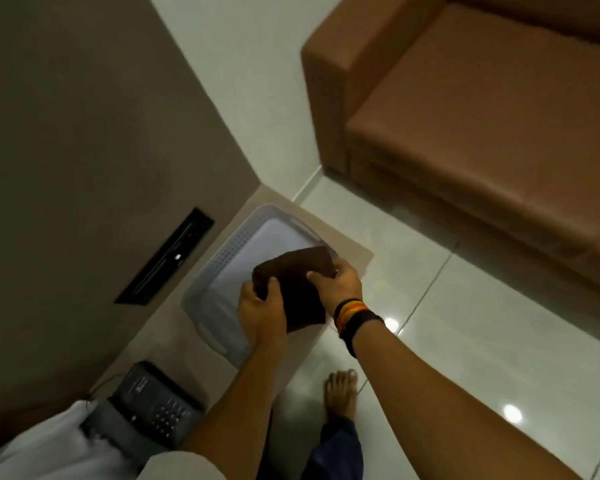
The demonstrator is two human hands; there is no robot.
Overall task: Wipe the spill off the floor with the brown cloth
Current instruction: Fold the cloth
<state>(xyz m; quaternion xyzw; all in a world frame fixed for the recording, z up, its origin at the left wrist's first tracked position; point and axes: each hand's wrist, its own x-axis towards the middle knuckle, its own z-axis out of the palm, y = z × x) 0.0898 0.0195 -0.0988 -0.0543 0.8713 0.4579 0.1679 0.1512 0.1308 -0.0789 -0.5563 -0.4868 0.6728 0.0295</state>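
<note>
Both hands held the folded brown cloth (pixel 293 282) over the pale basket (pixel 222 258) at the ledge's outer edge — left hand (pixel 260 311) pinching its near corner, right hand (pixel 338 284) clamped on its far side. Step in hand: fetching the cloth. No spill showed on the floor (pixel 465 341) — the next move would call for locating it and crouching.

Single view only: your head-worn wide-angle camera looks steeply down and forward over both forearms. Your hands sit near, at frame centre. Glossy pale tiled floor (pixel 465 323) fills lower right; brown leather sofa (pixel 482 133) upper right.
</note>
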